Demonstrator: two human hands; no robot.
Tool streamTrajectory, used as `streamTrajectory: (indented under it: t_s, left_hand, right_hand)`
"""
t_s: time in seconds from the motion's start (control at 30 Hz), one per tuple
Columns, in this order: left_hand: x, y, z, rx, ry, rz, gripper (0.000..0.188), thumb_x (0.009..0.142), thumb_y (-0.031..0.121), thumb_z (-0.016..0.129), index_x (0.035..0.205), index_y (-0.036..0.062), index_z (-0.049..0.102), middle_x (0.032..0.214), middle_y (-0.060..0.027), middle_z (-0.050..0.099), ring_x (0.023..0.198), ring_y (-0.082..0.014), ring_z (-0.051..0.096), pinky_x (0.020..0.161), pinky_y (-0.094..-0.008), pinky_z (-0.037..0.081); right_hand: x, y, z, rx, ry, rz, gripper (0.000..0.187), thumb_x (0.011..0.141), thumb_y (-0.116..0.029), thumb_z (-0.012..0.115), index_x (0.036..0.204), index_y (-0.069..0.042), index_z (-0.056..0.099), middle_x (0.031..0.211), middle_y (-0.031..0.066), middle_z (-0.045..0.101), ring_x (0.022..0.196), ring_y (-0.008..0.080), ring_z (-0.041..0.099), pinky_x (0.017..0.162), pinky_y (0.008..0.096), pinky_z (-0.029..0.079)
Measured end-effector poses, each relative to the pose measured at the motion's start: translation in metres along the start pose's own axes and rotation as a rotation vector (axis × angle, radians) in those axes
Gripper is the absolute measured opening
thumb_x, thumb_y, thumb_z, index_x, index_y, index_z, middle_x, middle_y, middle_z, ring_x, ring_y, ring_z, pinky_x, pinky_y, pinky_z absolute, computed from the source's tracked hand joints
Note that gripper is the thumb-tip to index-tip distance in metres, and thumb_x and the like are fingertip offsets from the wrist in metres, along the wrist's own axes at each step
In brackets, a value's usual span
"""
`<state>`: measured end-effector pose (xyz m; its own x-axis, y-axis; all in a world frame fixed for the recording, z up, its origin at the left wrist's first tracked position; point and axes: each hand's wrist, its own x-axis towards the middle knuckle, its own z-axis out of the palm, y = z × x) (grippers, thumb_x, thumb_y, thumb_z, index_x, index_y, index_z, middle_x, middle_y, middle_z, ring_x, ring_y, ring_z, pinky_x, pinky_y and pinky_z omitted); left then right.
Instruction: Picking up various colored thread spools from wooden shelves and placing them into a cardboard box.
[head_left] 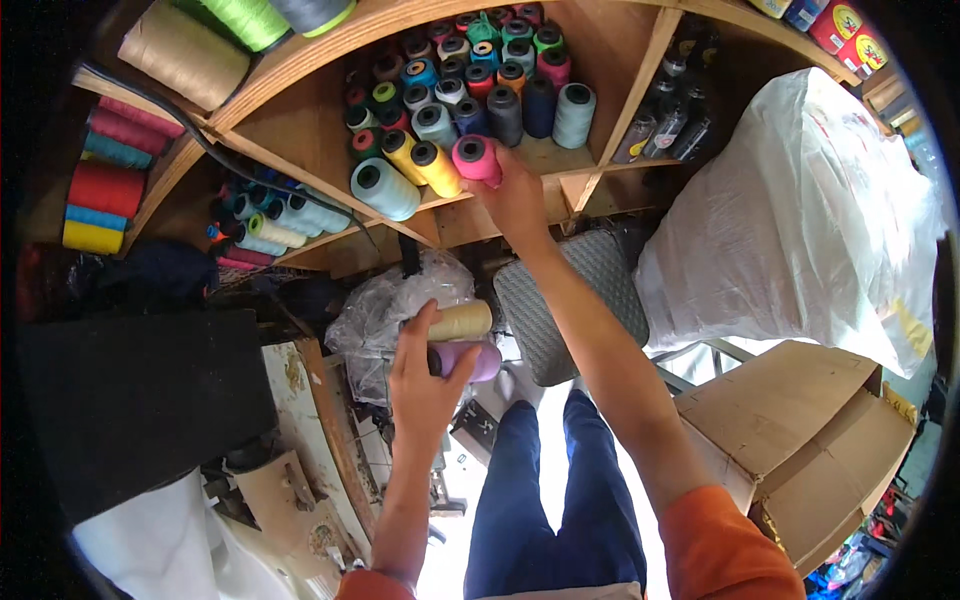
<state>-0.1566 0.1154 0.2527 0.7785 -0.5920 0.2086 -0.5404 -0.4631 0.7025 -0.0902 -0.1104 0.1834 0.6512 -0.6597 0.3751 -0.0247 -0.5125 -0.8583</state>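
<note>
In my right hand [515, 205] is a pink thread spool [474, 158], gripped at the front edge of the wooden shelf, its top facing me. Yellow spools [436, 168] and a pale blue spool [385, 188] stand just left of it. Lower down, my left hand [425, 375] is closed around two thread spools, one cream [460, 321] and one lilac [470, 361], lying side by side. Behind the pink spool, many coloured spools [480, 80] stand upright in packed rows in the shelf compartment.
Side compartments hold more spools [105, 190] and dark bottles [665, 120]. A large white sack [790, 220] and an open cardboard box [790, 420] stand on the right. Below the shelf are a grey textured seat [570, 310] and clear plastic wrap [365, 330]. A black panel [150, 400] lies left.
</note>
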Motion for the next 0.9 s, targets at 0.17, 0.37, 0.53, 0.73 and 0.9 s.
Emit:
streamTrajectory:
  t_s: [0.17, 0.37, 0.53, 0.73, 0.9]
  left_hand:
    - [-0.011, -0.008, -0.01, 0.001, -0.034, -0.066, 0.064, 0.073, 0.015, 0.076, 0.13, 0.0049, 0.048, 0.114, -0.0173, 0.058, 0.104, -0.0339, 0.059, 0.088, -0.0406, 0.047]
    - [-0.006, -0.013, -0.007, 0.011, -0.063, -0.133, 0.064, 0.074, 0.018, 0.075, 0.13, 0.005, 0.047, 0.118, -0.0179, 0.057, 0.108, -0.0346, 0.056, 0.092, -0.0411, 0.045]
    - [0.007, -0.005, -0.001, -0.045, -0.012, -0.067, 0.063, 0.069, 0.009, 0.077, 0.126, 0.0044, 0.051, 0.111, -0.0147, 0.06, 0.104, -0.0316, 0.058, 0.09, -0.0397, 0.045]
    - [0.02, 0.0, 0.0, -0.091, -0.089, -0.024, 0.063, 0.068, 0.007, 0.077, 0.125, 0.0049, 0.051, 0.111, -0.0142, 0.06, 0.104, -0.0312, 0.059, 0.089, -0.0389, 0.046]
    - [0.037, 0.012, 0.004, -0.198, -0.391, 0.062, 0.065, 0.071, 0.011, 0.076, 0.13, 0.0072, 0.048, 0.122, -0.0162, 0.055, 0.112, -0.0328, 0.055, 0.091, -0.0387, 0.047]
  right_hand:
    - [0.0, 0.001, 0.022, 0.0, 0.048, -0.017, 0.052, 0.07, -0.017, 0.078, 0.113, -0.002, 0.054, 0.099, 0.0208, 0.063, 0.092, 0.0403, 0.06, 0.079, 0.0439, 0.05]
    - [0.003, 0.013, 0.02, -0.175, -0.054, 0.052, 0.056, 0.073, -0.021, 0.076, 0.116, 0.001, 0.048, 0.094, 0.0251, 0.063, 0.09, 0.0423, 0.061, 0.078, 0.0464, 0.05]
    - [-0.003, 0.012, 0.018, -0.228, -0.064, 0.149, 0.053, 0.073, -0.019, 0.076, 0.116, 0.001, 0.054, 0.104, 0.0229, 0.063, 0.094, 0.0401, 0.061, 0.079, 0.0447, 0.05]
    - [-0.042, -0.021, -0.056, 0.14, -0.603, 0.276, 0.056, 0.076, -0.023, 0.072, 0.123, 0.0, 0.053, 0.104, 0.0193, 0.063, 0.095, 0.0285, 0.063, 0.082, 0.0368, 0.05]
    - [-0.064, -0.036, -0.112, 0.164, -1.204, 0.253, 0.051, 0.08, -0.022, 0.07, 0.124, -0.003, 0.054, 0.106, 0.0109, 0.064, 0.098, 0.0164, 0.059, 0.083, 0.0334, 0.049]
